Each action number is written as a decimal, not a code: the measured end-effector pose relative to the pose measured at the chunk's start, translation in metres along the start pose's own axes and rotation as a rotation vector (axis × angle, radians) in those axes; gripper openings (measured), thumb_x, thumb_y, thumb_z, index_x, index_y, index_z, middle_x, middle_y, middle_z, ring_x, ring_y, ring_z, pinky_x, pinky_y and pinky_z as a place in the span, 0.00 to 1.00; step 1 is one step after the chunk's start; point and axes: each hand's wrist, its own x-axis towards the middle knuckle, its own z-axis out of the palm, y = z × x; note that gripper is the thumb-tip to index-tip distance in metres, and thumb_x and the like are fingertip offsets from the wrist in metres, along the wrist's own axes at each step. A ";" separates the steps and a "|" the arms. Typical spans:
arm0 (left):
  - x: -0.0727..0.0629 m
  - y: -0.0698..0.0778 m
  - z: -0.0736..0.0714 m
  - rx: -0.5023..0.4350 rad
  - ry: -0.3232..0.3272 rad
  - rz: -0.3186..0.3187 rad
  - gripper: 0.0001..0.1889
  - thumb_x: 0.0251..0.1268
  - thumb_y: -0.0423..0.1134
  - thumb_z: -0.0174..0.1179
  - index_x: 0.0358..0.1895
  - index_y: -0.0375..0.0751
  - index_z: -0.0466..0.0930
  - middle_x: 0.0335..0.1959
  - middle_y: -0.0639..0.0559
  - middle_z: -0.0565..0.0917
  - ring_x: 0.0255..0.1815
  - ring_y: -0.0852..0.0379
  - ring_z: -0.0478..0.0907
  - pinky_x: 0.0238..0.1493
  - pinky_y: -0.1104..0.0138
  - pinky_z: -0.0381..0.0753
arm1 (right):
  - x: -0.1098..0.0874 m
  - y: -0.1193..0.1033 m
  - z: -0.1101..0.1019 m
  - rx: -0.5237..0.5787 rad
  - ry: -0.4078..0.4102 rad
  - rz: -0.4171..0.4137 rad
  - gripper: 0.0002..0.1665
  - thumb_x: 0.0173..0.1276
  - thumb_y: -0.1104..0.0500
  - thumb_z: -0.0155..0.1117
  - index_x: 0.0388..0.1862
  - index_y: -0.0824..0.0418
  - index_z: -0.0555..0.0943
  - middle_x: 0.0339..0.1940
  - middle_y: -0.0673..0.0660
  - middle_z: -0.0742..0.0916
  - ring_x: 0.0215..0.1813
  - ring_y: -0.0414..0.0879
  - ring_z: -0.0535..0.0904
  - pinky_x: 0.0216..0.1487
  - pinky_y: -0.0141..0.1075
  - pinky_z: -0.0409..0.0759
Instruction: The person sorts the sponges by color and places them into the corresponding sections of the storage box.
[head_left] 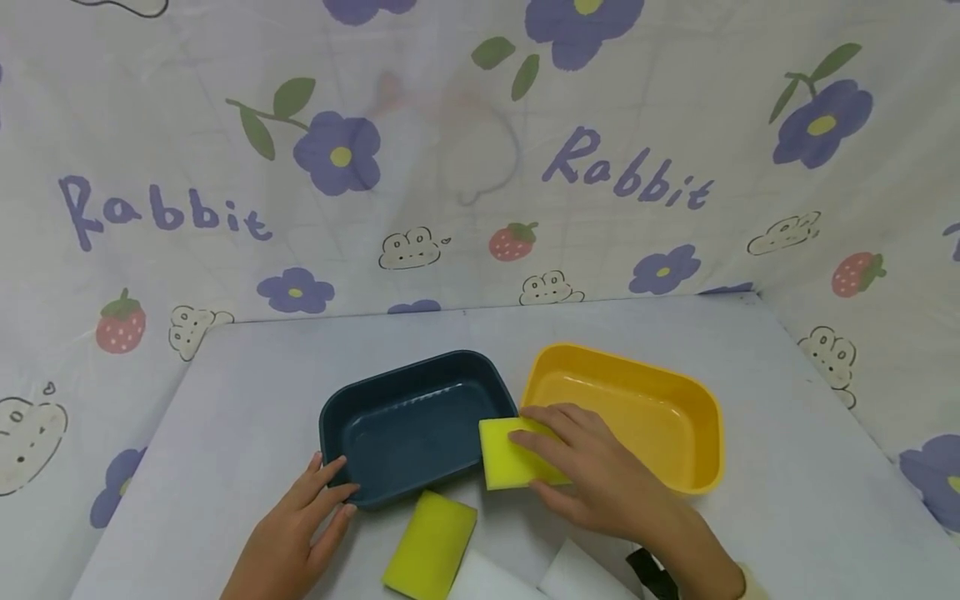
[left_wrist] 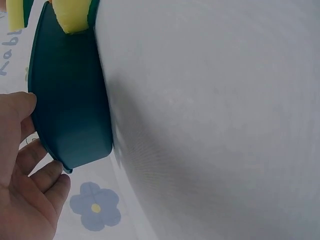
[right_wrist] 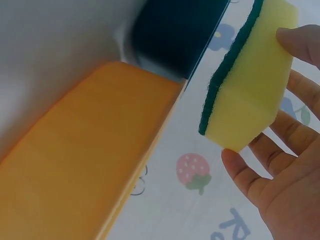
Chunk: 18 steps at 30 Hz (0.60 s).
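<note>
My right hand [head_left: 592,471] grips a yellow sponge [head_left: 506,454] by its edges, thumb on one side and fingers on the other. The dark green scouring layer [right_wrist: 220,82] of this sponge faces down toward the containers. It hangs over the spot where the dark blue basin [head_left: 412,442] and the yellow basin [head_left: 618,408] meet. At the dark blue basin's near left corner, my left hand [head_left: 288,525] holds the rim between thumb and fingers. A second yellow sponge [head_left: 431,546] lies on the table just in front of that basin.
White flat pieces [head_left: 577,575] lie at the table's near edge, beside a small black object [head_left: 651,573] partly hidden by the right forearm. Behind and around the white table [head_left: 255,375] hangs a patterned cloth [head_left: 450,167].
</note>
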 end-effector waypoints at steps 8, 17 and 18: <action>0.001 0.001 -0.002 -0.011 0.037 0.021 0.14 0.60 0.39 0.72 0.50 0.48 0.87 0.65 0.50 0.78 0.70 0.42 0.70 0.55 0.52 0.80 | 0.013 -0.001 0.001 0.021 -0.019 -0.009 0.31 0.63 0.51 0.74 0.65 0.50 0.78 0.70 0.53 0.75 0.67 0.49 0.69 0.66 0.47 0.73; 0.001 0.000 -0.001 -0.018 0.046 0.033 0.14 0.60 0.39 0.72 0.50 0.49 0.87 0.65 0.51 0.78 0.69 0.42 0.70 0.54 0.52 0.81 | 0.031 -0.001 0.003 0.050 -0.015 -0.052 0.30 0.64 0.53 0.74 0.66 0.51 0.78 0.70 0.54 0.76 0.67 0.49 0.70 0.65 0.45 0.73; 0.001 0.000 -0.001 -0.018 0.044 0.031 0.14 0.60 0.39 0.72 0.50 0.49 0.87 0.65 0.51 0.78 0.69 0.42 0.70 0.54 0.52 0.81 | 0.034 -0.001 0.004 0.056 -0.020 -0.058 0.30 0.65 0.53 0.74 0.66 0.51 0.78 0.69 0.54 0.76 0.67 0.49 0.70 0.65 0.45 0.73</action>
